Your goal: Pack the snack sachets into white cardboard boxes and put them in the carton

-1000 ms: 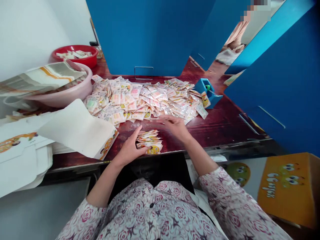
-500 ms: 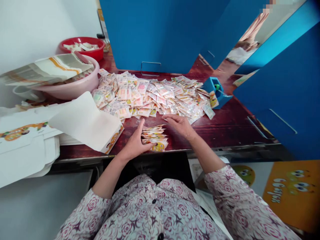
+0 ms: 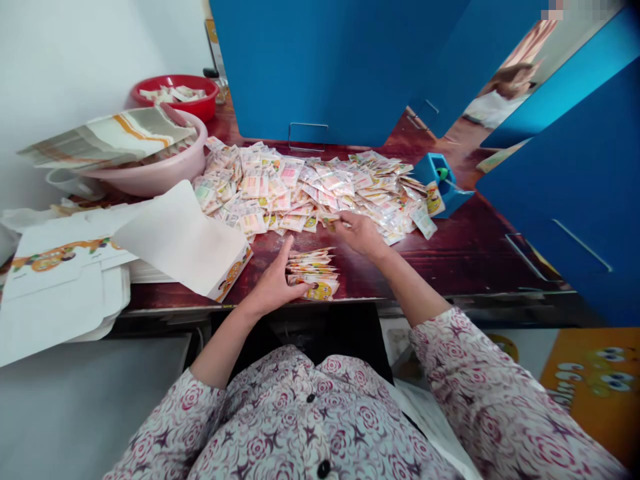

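A wide heap of small printed plastic packets covers the middle of the dark red table. Near the front edge lies a neat fanned stack of packets. My left hand rests against the stack's left side, fingers stretched and thumb under its near edge. My right hand reaches into the near edge of the heap, fingers curled in a pinch on a packet there.
An open white carton lies left of the stack, on flat carton blanks. A pink basin and a red bowl stand at far left. A small blue holder sits right of the heap. Blue partitions wall the back and right.
My right hand has moved forward from beside the stack to the heap's near edge and closed on a packet. My left hand stays at the stack.
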Available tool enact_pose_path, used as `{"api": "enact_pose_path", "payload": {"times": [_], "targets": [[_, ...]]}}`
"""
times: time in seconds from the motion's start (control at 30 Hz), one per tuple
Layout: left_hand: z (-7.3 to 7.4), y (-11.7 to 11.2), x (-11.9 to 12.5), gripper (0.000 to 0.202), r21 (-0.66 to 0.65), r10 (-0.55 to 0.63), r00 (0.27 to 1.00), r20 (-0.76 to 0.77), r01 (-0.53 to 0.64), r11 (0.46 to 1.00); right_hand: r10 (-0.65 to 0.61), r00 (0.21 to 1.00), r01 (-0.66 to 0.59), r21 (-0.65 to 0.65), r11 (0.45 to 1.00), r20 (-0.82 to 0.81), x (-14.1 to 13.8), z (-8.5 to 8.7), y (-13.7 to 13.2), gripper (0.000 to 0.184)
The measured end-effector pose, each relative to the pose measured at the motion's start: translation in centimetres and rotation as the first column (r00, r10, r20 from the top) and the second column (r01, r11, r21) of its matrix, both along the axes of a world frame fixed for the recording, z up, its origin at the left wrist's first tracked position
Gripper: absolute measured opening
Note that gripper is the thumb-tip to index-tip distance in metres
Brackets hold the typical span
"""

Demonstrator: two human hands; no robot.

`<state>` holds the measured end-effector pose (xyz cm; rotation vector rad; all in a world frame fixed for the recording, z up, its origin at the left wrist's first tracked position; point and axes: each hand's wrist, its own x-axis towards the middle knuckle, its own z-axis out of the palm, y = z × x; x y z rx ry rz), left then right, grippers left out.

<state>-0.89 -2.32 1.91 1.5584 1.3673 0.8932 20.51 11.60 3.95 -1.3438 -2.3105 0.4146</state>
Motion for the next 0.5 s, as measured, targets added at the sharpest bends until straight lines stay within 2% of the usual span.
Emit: {"api": "enact_pose_path", "payload": {"times": [0.03,0.1,0.17,0.3,0.4,0.5], "targets": [[-0.1,0.0,0.0,0.112,-0.004,-0.001,1.0,0.0,0.001,1.0,0.082,0.996,-0.084,-0.074,0.994,-0.022,-0.6,0.4,-0.3,0.033],[-0.2,0.0,0.0,0.112,0.001,0.002,1.0,-0.012,-0.002,1.0,0.27,0.96,-0.28,-0.224,0.934,-0.073,-1.6,1.1,-1.0,0.031],[-0.4,0.1,-0.1,0.112,0.045,0.011,1.0,-0.024,-0.01,0.999,0.353,0.925,-0.381,-0.309,0.872,-0.145,-2.2,1.6,-1.7,0.035],[-0.7,0.3,-0.2,0.117,0.14,0.029,1.0,0.005,-0.03,0.99,0.32,0.925,-0.374,-0.346,0.861,-0.205,-2.5,2.0,-3.4,0.051],[-0.7,0.3,-0.2,0.117,0.103,-0.005,0.999,0.048,0.0,0.995,0.294,0.925,-0.365,-0.343,0.866,-0.241,-2.6,1.5,-4.4,0.041],[-0.7,0.3,-0.2,0.118,0.079,-0.028,0.996,0.08,0.022,0.997,0.185,0.924,-0.312,-0.382,0.87,-0.334,-2.6,0.3,-4.8,0.033]]}}
